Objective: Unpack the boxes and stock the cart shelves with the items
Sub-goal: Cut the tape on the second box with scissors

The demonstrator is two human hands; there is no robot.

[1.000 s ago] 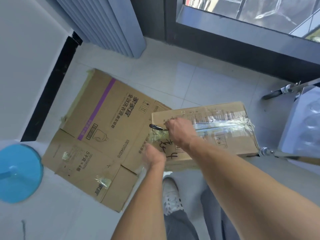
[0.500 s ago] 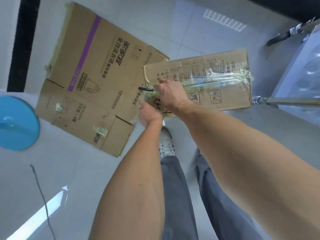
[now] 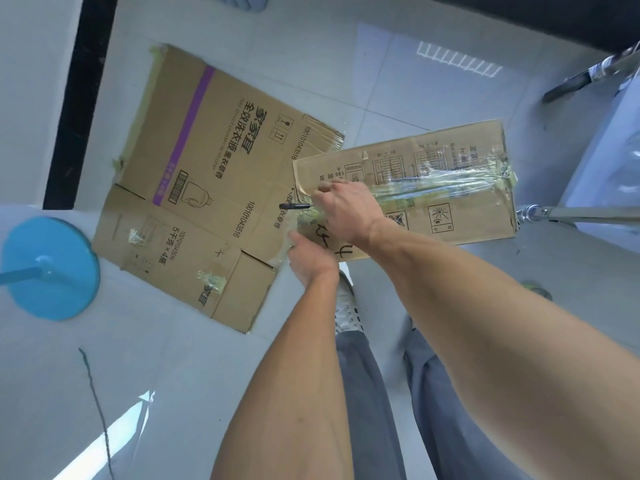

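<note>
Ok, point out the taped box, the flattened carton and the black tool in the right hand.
taped box (image 3: 460, 216), head view, on its bare cardboard top near the printed symbols.
flattened carton (image 3: 214, 188), head view, on its large printed panel.
black tool (image 3: 294, 206), head view, on the dark tip sticking out past the right hand (image 3: 346, 209).

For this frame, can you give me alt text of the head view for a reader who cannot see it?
Looking down, a person's right hand holds a dark tool at the taped seam of a sealed cardboard box, while the left hand grips the box's near end. A flattened carton lies on the tiled floor beside it, with a blue round base at left.
</note>
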